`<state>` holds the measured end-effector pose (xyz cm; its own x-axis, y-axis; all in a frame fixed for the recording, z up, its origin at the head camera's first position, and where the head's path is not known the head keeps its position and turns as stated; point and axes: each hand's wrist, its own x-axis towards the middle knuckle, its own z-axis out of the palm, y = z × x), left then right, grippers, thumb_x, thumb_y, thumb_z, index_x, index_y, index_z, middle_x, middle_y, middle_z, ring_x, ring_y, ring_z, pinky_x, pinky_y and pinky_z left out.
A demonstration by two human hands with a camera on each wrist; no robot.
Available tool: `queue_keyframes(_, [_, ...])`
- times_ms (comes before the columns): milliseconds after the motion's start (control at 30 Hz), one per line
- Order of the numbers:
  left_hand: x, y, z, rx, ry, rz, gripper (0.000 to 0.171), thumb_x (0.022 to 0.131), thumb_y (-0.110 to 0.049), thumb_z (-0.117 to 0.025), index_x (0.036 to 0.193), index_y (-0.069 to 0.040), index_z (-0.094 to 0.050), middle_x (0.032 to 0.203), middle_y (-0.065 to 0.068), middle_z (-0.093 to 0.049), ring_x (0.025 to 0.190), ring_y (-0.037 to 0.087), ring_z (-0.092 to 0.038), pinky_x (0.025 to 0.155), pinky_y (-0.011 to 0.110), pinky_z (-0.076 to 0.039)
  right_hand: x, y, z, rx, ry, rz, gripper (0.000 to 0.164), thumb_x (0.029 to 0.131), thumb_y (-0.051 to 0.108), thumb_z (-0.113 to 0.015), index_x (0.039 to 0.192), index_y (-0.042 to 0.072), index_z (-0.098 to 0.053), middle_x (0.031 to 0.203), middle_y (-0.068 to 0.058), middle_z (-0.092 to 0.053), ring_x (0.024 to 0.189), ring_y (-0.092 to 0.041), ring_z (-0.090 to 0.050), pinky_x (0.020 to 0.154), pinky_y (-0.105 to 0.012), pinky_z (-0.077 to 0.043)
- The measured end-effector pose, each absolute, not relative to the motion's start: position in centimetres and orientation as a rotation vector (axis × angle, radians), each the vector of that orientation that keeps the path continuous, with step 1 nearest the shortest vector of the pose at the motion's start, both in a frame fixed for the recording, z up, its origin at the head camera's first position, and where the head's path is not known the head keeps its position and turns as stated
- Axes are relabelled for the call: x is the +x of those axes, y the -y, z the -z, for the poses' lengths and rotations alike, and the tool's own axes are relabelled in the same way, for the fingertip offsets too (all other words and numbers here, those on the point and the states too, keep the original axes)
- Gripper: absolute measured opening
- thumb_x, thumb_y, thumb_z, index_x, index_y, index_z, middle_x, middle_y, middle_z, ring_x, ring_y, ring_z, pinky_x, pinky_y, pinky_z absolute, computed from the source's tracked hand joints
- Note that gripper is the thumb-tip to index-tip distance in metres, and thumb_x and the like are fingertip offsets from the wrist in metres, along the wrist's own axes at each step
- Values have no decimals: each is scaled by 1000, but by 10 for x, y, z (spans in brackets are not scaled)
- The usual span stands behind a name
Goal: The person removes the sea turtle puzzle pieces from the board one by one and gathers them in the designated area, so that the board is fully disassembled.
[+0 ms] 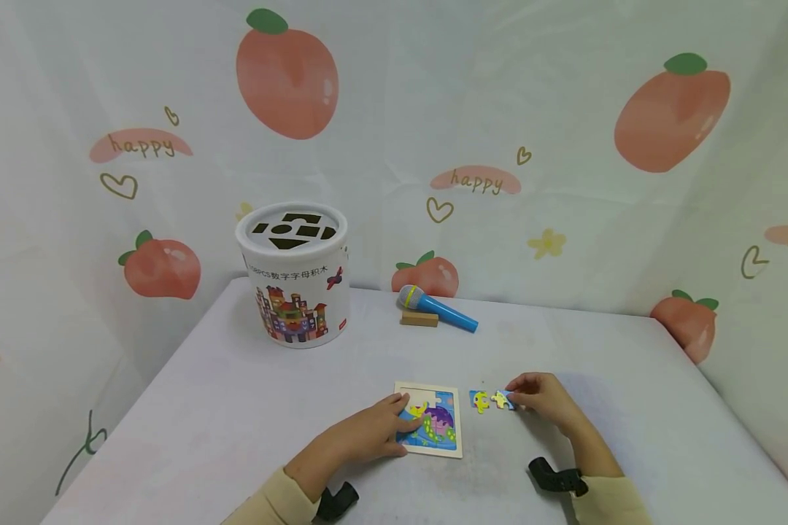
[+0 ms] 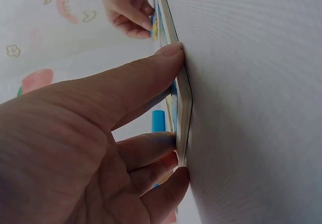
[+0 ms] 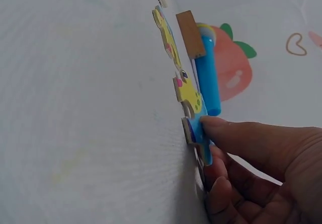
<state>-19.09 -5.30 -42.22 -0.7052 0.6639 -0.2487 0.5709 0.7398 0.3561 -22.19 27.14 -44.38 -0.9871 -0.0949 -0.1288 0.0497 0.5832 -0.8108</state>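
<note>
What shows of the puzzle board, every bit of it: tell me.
The puzzle board is a thin, roughly square panel with a pale, wooden-looking frame. Its fitted pieces form a bright picture in blue, purple, yellow, pink and green; towards its far left corner, bare pale backing shows. It appears to lie flat on the white table. The left hand rests across its left side, thumb at the edge, hiding part of the picture. Two loose puzzle pieces lie to its right, apart from it.

Wooden puzzle tray, smooth plastic microphone
</note>
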Motion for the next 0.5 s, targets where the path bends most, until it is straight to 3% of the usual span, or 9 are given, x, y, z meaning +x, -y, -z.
queue_keyframes(200, [-191,52,422,950,-2581,-357,50,87,-35,-63,135,-32,-49,152,8,-31,141,26,-28,109,40,-36,-220,-270,442,-23,-2712,1304,19,79,7,-71,94,-4,-65,82,-6,-65,70,-11,-54,58,-22,-46])
queue_keyframes(500, [-191,53,422,944,-2569,-377,50,87,-34,-63,134,-32,-49,152,8,-30,141,26,-26,110,40,-35,-218,-272,441,-251,-2728,1218,30,74,8,-76,99,-5,-67,90,-11,-64,78,-13,-55,66,-21,-48])
